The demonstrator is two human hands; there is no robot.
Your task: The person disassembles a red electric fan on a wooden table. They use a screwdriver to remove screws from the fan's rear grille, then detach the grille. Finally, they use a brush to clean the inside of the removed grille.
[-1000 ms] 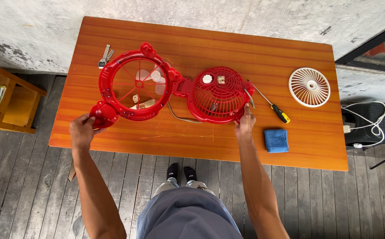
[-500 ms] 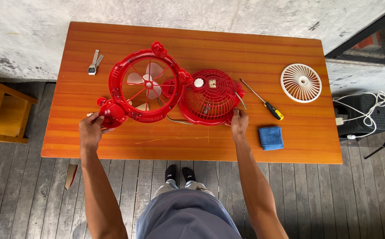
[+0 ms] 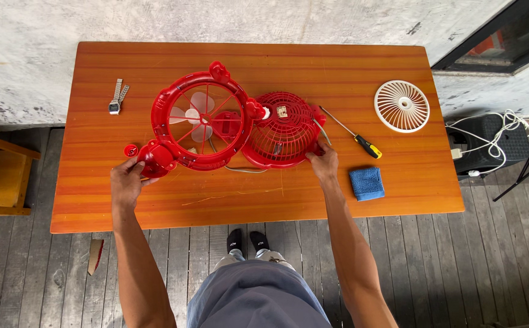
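A red fan lies taken apart on the orange wooden table (image 3: 337, 67). Its ring-shaped housing (image 3: 200, 121) holds pale blades and spokes. My left hand (image 3: 126, 181) grips the housing's round lower-left knob. To the right sits the red domed grille (image 3: 282, 130), touching the housing's edge. My right hand (image 3: 323, 163) holds the grille's lower-right rim. A thin cable runs out from under both parts toward me.
A yellow-and-black screwdriver (image 3: 352, 133) lies right of the grille. A folded blue cloth (image 3: 366, 183) sits near the front edge. A white round grille (image 3: 401, 105) rests far right, a wristwatch (image 3: 116, 97) far left. A small red cap (image 3: 131, 149) lies by my left hand.
Both hands stay on the same two red parts. The housing and grille have shifted slightly on the table, and the small red cap now shows beside my left hand.
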